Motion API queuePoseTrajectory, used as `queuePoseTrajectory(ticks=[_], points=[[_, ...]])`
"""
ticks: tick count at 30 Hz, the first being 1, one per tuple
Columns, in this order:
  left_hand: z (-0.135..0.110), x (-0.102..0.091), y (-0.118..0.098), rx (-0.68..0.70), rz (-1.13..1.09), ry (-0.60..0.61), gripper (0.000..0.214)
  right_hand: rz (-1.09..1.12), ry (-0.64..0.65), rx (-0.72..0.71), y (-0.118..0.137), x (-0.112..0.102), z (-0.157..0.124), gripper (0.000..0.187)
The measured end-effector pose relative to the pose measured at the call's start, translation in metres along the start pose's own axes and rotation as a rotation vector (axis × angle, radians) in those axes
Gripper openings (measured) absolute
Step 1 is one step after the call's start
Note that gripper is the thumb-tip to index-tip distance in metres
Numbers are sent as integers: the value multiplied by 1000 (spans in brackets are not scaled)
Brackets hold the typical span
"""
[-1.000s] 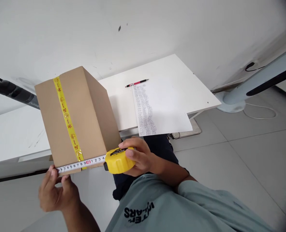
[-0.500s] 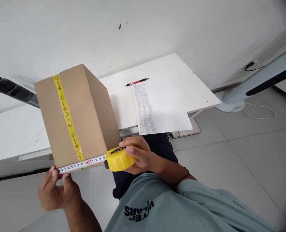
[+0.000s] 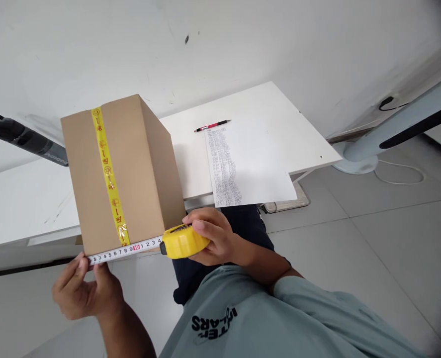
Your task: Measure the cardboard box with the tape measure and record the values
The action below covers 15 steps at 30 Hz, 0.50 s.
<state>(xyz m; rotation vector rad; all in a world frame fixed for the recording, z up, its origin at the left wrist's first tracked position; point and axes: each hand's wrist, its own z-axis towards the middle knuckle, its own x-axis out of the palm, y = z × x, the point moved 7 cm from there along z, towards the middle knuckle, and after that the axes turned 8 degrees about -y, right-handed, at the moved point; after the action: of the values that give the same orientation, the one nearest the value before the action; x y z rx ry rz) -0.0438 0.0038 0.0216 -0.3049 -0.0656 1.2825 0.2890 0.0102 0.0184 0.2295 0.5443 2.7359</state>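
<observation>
A brown cardboard box (image 3: 131,169) stands at the left, with a yellow printed tape strip (image 3: 110,184) down its top face. My right hand (image 3: 215,236) is wrapped round a yellow tape measure (image 3: 186,242) at the box's near right corner. From its case a white blade (image 3: 125,250) runs along the box's near edge. My left hand (image 3: 88,288) pinches the blade's free end at the near left corner. Numbers up to 10, then 1 to 4, show on the blade. The blade's very tip is hidden by my fingers.
On the white table (image 3: 280,119) lie a written sheet of paper (image 3: 257,169), its near end past the table edge, and a red and black pen (image 3: 213,125). A dark cylindrical device (image 3: 26,139) is left of the box. A pale column-shaped appliance (image 3: 402,119) stands on the right.
The far end of the box has shifted slightly right and up in view, so the box sits a little straighter. My left hand has moved slightly left. Both hands keep their hold.
</observation>
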Motion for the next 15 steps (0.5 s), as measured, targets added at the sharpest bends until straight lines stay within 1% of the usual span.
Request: queuePoseTrajectory(ticks=[2,5,8,12,15], points=[[8,5,-3,57,-4,1,34,-20,8,4,1,0,3,84],[24,13,-11,166,-57,2,33,-2,-3,-9,3,-3,8,86],[41,23,-23,252,-167,77,24,-18,-30,-6,6,-7,13,86],[64,36,-44,340,-232,195,18,-65,-35,111,-2,-8,19,80],[78,47,-53,340,-285,269,13,-77,-41,235,-17,-8,25,71]])
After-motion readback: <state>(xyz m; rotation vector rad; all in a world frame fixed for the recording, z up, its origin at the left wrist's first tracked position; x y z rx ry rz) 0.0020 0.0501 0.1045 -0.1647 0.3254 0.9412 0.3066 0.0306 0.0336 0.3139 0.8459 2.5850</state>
